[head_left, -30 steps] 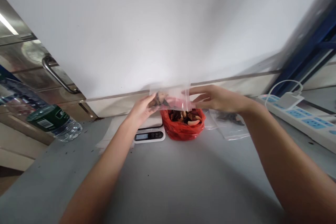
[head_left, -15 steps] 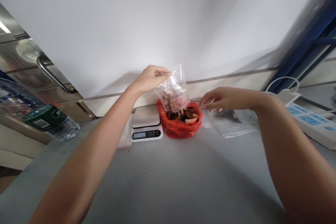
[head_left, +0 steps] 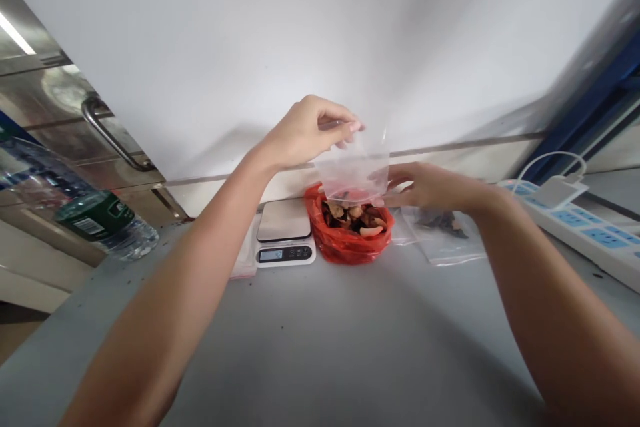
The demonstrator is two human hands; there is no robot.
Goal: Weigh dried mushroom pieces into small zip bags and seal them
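Observation:
My left hand pinches the top edge of a small clear plastic bag and holds it up, mouth downward, over a red plastic bag full of dried brown and pale pieces. The clear bag looks almost empty, with a few bits at its lower edge. My right hand grips the clear bag's lower right corner, fingers closed on it. A white kitchen scale with a lit display stands just left of the red bag.
Another clear bag with dark pieces lies right of the red bag. A water bottle lies at the left. A white power strip with a plugged charger runs along the right. A white wall stands behind the grey table.
My left hand has raised and upended the clear bag over the red bag; its contents have dropped out. My right hand moved left and took hold of the bag's lower corner.

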